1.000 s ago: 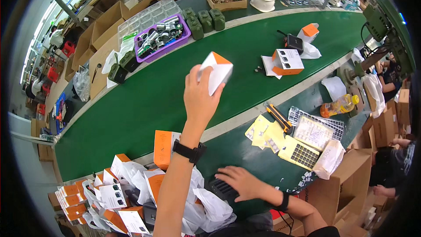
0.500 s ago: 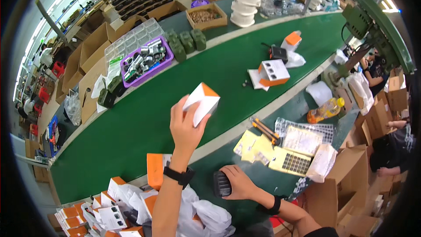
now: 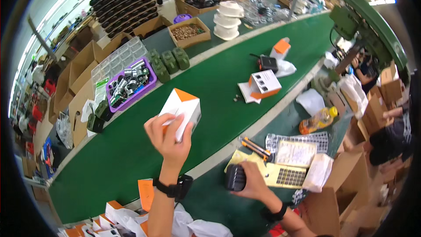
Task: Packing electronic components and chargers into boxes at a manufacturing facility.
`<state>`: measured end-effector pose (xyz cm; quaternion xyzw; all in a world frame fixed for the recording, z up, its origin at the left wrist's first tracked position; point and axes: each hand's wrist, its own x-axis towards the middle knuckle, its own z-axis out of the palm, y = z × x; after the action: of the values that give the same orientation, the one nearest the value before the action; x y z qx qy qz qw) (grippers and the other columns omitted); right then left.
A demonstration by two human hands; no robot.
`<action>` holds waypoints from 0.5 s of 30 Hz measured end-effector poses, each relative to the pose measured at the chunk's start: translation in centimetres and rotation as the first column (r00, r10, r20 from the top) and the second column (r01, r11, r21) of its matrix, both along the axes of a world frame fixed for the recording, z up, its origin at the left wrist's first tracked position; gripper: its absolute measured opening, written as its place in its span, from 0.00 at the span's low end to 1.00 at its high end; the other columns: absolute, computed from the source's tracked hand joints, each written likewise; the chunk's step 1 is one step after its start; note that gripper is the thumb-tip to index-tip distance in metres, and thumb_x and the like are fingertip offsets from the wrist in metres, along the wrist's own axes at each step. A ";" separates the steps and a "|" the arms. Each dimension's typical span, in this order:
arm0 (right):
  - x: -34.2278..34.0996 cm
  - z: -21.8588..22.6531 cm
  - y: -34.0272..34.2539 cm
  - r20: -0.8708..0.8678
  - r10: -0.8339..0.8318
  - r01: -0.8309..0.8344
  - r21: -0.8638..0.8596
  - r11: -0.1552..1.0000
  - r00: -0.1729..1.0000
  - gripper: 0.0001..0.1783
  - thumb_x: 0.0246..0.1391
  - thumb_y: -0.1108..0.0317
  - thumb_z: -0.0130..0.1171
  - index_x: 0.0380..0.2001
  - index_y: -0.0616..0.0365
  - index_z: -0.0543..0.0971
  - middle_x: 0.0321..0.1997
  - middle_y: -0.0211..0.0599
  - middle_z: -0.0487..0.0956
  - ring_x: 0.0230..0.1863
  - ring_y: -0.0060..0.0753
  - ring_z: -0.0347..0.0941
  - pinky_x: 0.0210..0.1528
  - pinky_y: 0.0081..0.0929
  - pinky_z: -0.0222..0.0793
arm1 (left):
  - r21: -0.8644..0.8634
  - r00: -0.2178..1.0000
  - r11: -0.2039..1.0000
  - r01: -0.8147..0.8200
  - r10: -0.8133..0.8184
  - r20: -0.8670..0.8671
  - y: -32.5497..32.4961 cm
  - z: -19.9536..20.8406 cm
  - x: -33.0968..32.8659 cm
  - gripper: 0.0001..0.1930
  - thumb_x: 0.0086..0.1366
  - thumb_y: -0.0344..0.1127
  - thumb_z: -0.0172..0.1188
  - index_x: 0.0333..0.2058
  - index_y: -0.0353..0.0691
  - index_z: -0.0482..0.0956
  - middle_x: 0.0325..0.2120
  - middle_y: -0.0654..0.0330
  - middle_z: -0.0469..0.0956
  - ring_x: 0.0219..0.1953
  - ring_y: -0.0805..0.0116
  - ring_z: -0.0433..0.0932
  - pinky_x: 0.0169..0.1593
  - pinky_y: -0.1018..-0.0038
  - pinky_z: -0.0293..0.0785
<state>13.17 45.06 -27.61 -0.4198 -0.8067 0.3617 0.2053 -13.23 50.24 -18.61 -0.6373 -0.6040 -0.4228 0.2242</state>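
My left hand (image 3: 169, 138) is closed around a small white and orange carton (image 3: 182, 109), held tilted above the green conveyor belt (image 3: 215, 109). Lower and to the right, my right hand (image 3: 254, 180) grips a black ribbed object (image 3: 236, 177) from its right side; its exact kind does not show. Beside the right hand lie yellow sheets (image 3: 285, 174) and an orange and black utility knife (image 3: 256, 148). Farther along the belt stands another white and orange box (image 3: 265, 84), near a black device (image 3: 267, 63) and a further orange-topped box (image 3: 280, 48).
White and orange boxes (image 3: 116, 215) and plastic bags crowd the lower left. Across the belt sit a purple tray of parts (image 3: 131, 83) and green canister-shaped items (image 3: 169, 61). On the right are a drink bottle (image 3: 318, 120), an open cardboard box (image 3: 346, 188) and a green machine (image 3: 364, 26).
My right hand has raised the black object off the table and moved it up and right. The left hand still holds the carton, now lower and farther left in view. The view has shifted slightly.
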 end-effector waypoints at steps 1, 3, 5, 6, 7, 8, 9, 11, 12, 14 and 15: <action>-0.5 -0.5 -1.2 0.007 0.016 -0.017 0.039 0.999 1.000 0.45 0.18 0.59 0.73 0.46 0.61 0.66 0.44 0.46 0.69 0.47 0.51 0.64 0.51 0.41 0.61 | 0.151 0.995 0.987 -0.059 0.046 0.086 -1.3 0.7 -0.1 0.12 0.51 0.29 0.65 0.36 0.36 0.77 0.36 0.56 0.69 0.39 0.59 0.67 0.38 0.67 0.66; -1.2 -1.5 -0.1 0.060 0.048 -0.052 0.072 0.996 0.997 0.44 0.20 0.59 0.70 0.48 0.61 0.67 0.45 0.46 0.69 0.46 0.50 0.65 0.51 0.41 0.63 | 0.227 0.967 0.948 -0.221 0.184 0.176 -0.9 0.5 -1.1 0.12 0.51 0.28 0.64 0.35 0.35 0.76 0.37 0.54 0.70 0.41 0.60 0.69 0.41 0.68 0.69; -1.2 -2.2 -0.8 0.087 0.053 -0.063 0.123 0.990 0.995 0.44 0.21 0.60 0.69 0.48 0.61 0.67 0.44 0.45 0.69 0.47 0.51 0.65 0.51 0.42 0.62 | 0.139 0.977 0.978 -0.155 0.131 0.170 -0.3 0.0 -1.6 0.11 0.55 0.31 0.63 0.35 0.34 0.75 0.36 0.56 0.71 0.40 0.63 0.70 0.41 0.71 0.70; -1.0 -2.9 -0.8 0.110 0.091 -0.105 0.134 0.985 0.990 0.43 0.22 0.60 0.69 0.49 0.60 0.67 0.45 0.44 0.69 0.47 0.51 0.65 0.51 0.43 0.61 | 0.270 0.961 0.947 -0.173 0.102 0.257 0.0 0.0 -1.6 0.10 0.57 0.31 0.62 0.35 0.34 0.75 0.34 0.58 0.72 0.37 0.64 0.71 0.40 0.72 0.70; -1.1 -3.0 -1.1 0.153 0.105 -0.125 0.129 0.984 0.983 0.42 0.23 0.59 0.69 0.49 0.59 0.67 0.46 0.43 0.69 0.48 0.50 0.64 0.52 0.44 0.60 | 0.255 0.963 0.951 -0.175 0.111 0.245 0.0 -0.3 -2.6 0.10 0.57 0.31 0.62 0.35 0.34 0.75 0.34 0.58 0.72 0.37 0.64 0.71 0.40 0.72 0.70; -1.5 -2.5 -0.8 0.159 0.110 -0.129 0.117 0.985 0.981 0.41 0.25 0.59 0.69 0.49 0.59 0.68 0.47 0.43 0.68 0.50 0.50 0.63 0.53 0.44 0.59 | 0.189 0.797 0.954 -0.232 0.076 0.599 0.4 -1.1 -3.6 0.10 0.59 0.33 0.60 0.36 0.35 0.75 0.34 0.59 0.72 0.37 0.65 0.72 0.41 0.71 0.70; -1.7 -2.1 -1.9 0.175 0.131 -0.150 0.105 0.983 0.976 0.41 0.26 0.58 0.69 0.49 0.59 0.68 0.48 0.43 0.68 0.51 0.49 0.62 0.54 0.43 0.58 | 0.113 0.506 0.956 -0.269 0.041 0.862 0.1 -1.9 -4.4 0.10 0.60 0.35 0.58 0.37 0.36 0.74 0.33 0.61 0.72 0.37 0.65 0.72 0.43 0.70 0.69; -2.2 -1.4 -1.5 0.183 0.147 -0.170 0.115 0.979 0.972 0.41 0.26 0.57 0.69 0.49 0.58 0.68 0.49 0.43 0.67 0.52 0.49 0.61 0.54 0.43 0.58 | 0.094 0.147 0.983 -0.156 -0.071 0.987 -0.2 -3.3 -5.6 0.12 0.63 0.39 0.54 0.39 0.35 0.73 0.35 0.61 0.74 0.38 0.65 0.74 0.44 0.70 0.70; -2.4 -0.5 -1.0 0.150 0.173 -0.190 0.111 0.975 0.974 0.38 0.29 0.58 0.69 0.48 0.59 0.69 0.47 0.43 0.69 0.51 0.48 0.63 0.53 0.41 0.60 | 0.119 -0.251 0.992 -0.033 -0.123 0.960 -0.9 -3.6 -6.1 0.16 0.66 0.43 0.51 0.42 0.35 0.73 0.36 0.60 0.75 0.39 0.66 0.75 0.44 0.70 0.71; -3.0 1.3 0.0 0.109 0.203 -0.215 0.109 0.970 0.973 0.35 0.31 0.60 0.69 0.47 0.60 0.69 0.46 0.43 0.70 0.49 0.47 0.66 0.51 0.40 0.61 | 0.135 -0.489 0.988 0.075 -0.081 0.868 -1.5 -3.8 -5.4 0.22 0.67 0.49 0.47 0.48 0.35 0.70 0.41 0.57 0.76 0.42 0.64 0.76 0.46 0.68 0.72; -3.3 2.2 0.4 -0.145 0.070 -0.071 0.005 0.997 0.987 0.29 0.36 0.62 0.67 0.43 0.60 0.72 0.41 0.42 0.73 0.44 0.44 0.68 0.48 0.37 0.64 | 0.162 -0.493 0.981 0.109 -0.088 0.865 -1.7 -3.9 -5.0 0.23 0.67 0.50 0.46 0.49 0.35 0.70 0.42 0.57 0.76 0.42 0.64 0.76 0.45 0.68 0.73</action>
<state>9.91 45.49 -25.38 -0.3637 -0.8039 0.3985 0.2502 -18.20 48.51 -22.53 -0.0181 -0.4368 -0.7782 -0.4509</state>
